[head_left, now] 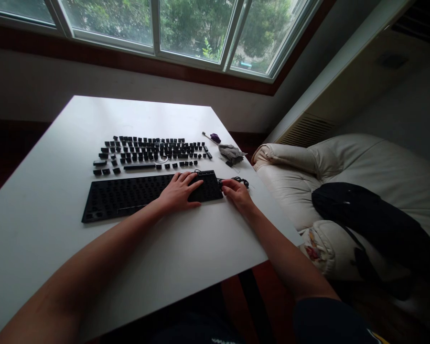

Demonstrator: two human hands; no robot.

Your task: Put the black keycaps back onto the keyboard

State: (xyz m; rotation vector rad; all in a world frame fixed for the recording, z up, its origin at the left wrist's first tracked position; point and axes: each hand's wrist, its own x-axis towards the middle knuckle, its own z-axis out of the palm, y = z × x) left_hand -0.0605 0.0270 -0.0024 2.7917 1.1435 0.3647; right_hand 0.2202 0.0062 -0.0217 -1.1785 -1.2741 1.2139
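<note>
A black keyboard [118, 196] without most of its keycaps lies flat on the white table [157, 286]. My left hand [180, 192] rests palm down across its right part, fingers spread. At the keyboard's right end, the thumb and forefinger of my right hand [237, 193] are pinched together around a small dark thing, too hidden to name. A black cable [242, 181] lies bunched just behind that hand. Beyond the keyboard, loose black keycaps [139, 156] stand in rows, with the long space bar [139, 166] in front.
Toward the table's right edge lie a crumpled grey cloth [231, 153], a small purple thing [215, 138] and a thin toothbrush-like stick [208, 137]. A cream sofa [358, 157] with a dark bag [369, 220] stands to the right. Windows [193, 28] are behind the table.
</note>
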